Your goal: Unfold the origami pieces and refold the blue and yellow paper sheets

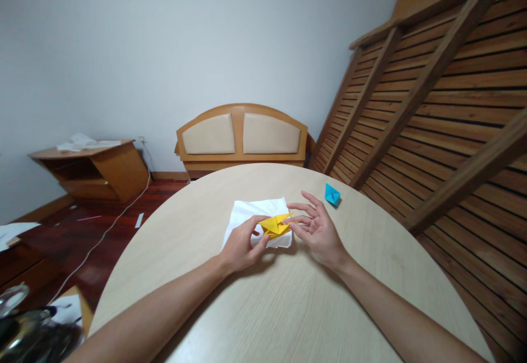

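Observation:
A folded yellow paper piece (276, 224) sits just above a white tissue (257, 213) on a round pale wooden table (288, 302). My left hand (242, 246) pinches the yellow paper's left end between thumb and fingers. My right hand (315, 227) is spread, its fingertips touching the paper's right tip. A small blue folded paper shape (332, 194) lies on the table beyond my right hand, untouched.
A slatted wooden bed frame (444, 105) leans along the right side. A padded wooden headboard (242, 138) stands against the far wall. A low wooden cabinet (93, 168) stands at left, with a white cable across the dark floor. Shiny metal items (28, 330) sit at bottom left.

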The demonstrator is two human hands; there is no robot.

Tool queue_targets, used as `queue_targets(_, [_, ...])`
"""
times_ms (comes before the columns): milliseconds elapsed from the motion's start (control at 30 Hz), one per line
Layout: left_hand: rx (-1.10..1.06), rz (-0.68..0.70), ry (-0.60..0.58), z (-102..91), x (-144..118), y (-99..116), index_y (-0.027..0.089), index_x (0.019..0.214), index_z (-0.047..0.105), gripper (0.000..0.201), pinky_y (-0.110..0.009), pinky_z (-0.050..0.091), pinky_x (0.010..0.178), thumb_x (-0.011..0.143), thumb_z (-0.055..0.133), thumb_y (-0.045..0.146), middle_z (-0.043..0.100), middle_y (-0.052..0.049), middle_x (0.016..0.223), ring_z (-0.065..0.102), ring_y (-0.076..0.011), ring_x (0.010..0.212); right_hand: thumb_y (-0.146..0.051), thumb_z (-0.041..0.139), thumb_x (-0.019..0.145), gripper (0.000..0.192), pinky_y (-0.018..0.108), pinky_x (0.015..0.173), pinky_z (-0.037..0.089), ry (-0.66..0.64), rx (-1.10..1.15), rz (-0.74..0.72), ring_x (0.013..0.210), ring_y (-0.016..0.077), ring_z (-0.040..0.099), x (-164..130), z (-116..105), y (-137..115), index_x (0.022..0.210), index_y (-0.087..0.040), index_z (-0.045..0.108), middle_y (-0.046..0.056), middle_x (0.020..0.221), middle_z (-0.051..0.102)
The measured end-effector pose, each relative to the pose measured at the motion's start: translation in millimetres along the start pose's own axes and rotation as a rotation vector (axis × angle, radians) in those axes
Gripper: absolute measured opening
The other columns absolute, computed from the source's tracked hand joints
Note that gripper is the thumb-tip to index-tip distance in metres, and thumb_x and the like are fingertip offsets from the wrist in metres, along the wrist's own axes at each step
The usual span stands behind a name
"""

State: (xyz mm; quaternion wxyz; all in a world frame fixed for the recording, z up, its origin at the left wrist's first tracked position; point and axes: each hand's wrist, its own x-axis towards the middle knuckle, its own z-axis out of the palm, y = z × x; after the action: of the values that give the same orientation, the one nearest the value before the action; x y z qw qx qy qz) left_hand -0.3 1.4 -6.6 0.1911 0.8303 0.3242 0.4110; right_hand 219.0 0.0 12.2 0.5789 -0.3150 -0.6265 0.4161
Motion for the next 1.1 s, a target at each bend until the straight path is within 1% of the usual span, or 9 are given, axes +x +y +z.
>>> queue_targets(100, [-0.018,0.005,-0.005,-0.6,0,1,0.020,0.129,0.049,0.036,-0.034,0.056,0.084,0.093,0.052,0.025,0.061,-0.010,0.125,0.061,-0.0213,0.110,-0.035,0.079,0.077,0.076,0.035,0.080,0.059,0.025,0.035,0.050,0.087,0.0175,0.070,2,0,-1,0.139,-0.030,0.036,0.010,0.118,0.066])
queue_targets(267, [-0.037,0.021,-0.024,-1.3,1,2,0.019,0.127,0.051,0.035,-0.035,0.056,0.085,0.092,0.052,0.025,0.061,-0.012,0.125,0.059,-0.0229,0.111,-0.036,0.080,0.075,0.067,0.037,0.084,0.059,0.001,0.073,0.069,0.089,0.0190,0.071,3,-1,-4,0.131,-0.027,0.044,0.009,0.112,0.069])
queue_targets(433, [-0.067,0.006,0.017,-0.1,3,2,0.019,0.124,0.053,0.031,-0.032,0.056,0.081,0.093,0.052,0.023,0.061,-0.011,0.121,0.059,-0.0211,0.107,-0.030,0.078,0.077,0.064,0.039,0.085,0.059,-0.052,0.119,0.024,0.098,0.0204,0.070,0,3,-4,0.130,-0.031,0.042,0.011,0.132,0.058])
queue_targets(567, [-0.081,-0.028,0.073,1.4,4,-1,0.019,0.116,0.057,0.024,-0.027,0.056,0.075,0.093,0.051,0.021,0.060,-0.010,0.120,0.060,-0.0199,0.107,-0.025,0.074,0.080,0.064,0.041,0.091,0.057,-0.064,0.103,-0.009,0.111,0.0213,0.064,-2,6,-2,0.133,-0.037,0.039,0.010,0.146,0.046])
queue_targets(667, [-0.085,-0.062,0.113,2.2,6,-3,0.019,0.112,0.060,0.021,-0.025,0.056,0.073,0.094,0.051,0.023,0.060,-0.010,0.118,0.060,-0.0195,0.105,-0.025,0.071,0.082,0.064,0.045,0.098,0.053,-0.039,0.024,-0.056,0.120,0.0228,0.058,-2,7,-1,0.135,-0.038,0.037,0.008,0.151,0.040])
queue_targets(733, [-0.109,-0.113,0.142,2.4,7,-3,0.019,0.113,0.061,0.021,-0.024,0.056,0.071,0.095,0.052,0.026,0.061,-0.009,0.117,0.061,-0.0193,0.103,-0.026,0.070,0.082,0.064,0.048,0.104,0.048,0.021,-0.100,-0.095,0.124,0.0238,0.055,-2,8,1,0.136,-0.035,0.037,0.009,0.151,0.039])
queue_targets(833, [-0.184,-0.200,0.183,2.6,9,-2,0.020,0.114,0.061,0.024,-0.024,0.055,0.069,0.095,0.054,0.032,0.062,-0.009,0.116,0.062,-0.0202,0.102,-0.029,0.076,0.076,0.076,0.051,0.106,0.044,0.124,-0.291,-0.074,0.124,0.0258,0.052,-4,13,6,0.139,-0.029,0.032,0.013,0.145,0.044])
queue_targets(933, [-0.295,-0.251,0.192,3.2,9,-2,0.020,0.117,0.060,0.029,-0.025,0.055,0.070,0.094,0.057,0.038,0.062,-0.009,0.118,0.062,-0.0211,0.103,-0.035,0.081,0.069,0.083,0.050,0.104,0.045,0.127,-0.350,0.023,0.118,0.0269,0.056,-9,20,10,0.135,-0.024,0.032,0.015,0.131,0.055])
queue_targets(1100, [-0.389,-0.213,0.137,5.6,5,-1,0.018,0.118,0.060,0.031,-0.027,0.056,0.072,0.095,0.056,0.038,0.062,-0.011,0.116,0.063,-0.0208,0.101,-0.040,0.078,0.074,0.048,0.044,0.097,0.050,-0.034,-0.377,0.135,0.109,0.0256,0.063,-15,28,0,0.113,-0.022,0.055,0.009,0.115,0.067])
